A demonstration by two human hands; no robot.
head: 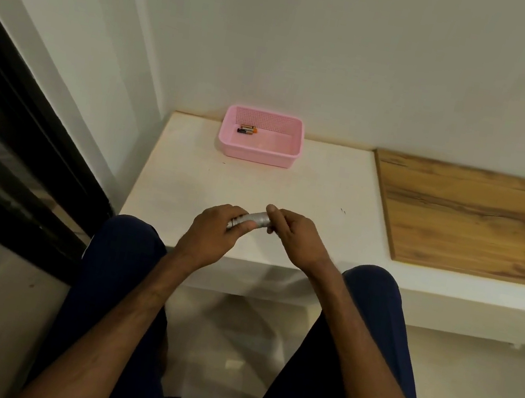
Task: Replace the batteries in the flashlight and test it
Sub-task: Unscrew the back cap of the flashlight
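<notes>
A small silver flashlight lies crosswise between both hands, just above the near edge of the white counter. My left hand grips its left end, fingers wrapped around it. My right hand pinches its right end with thumb and fingertips. Most of the flashlight is hidden by my fingers. Farther back, a pink basket holds a few small black-and-orange batteries in its back left corner.
A wooden board covers the counter to the right. White walls meet in a corner behind the basket. A dark window frame runs along the left. My knees in dark trousers sit below the counter's edge.
</notes>
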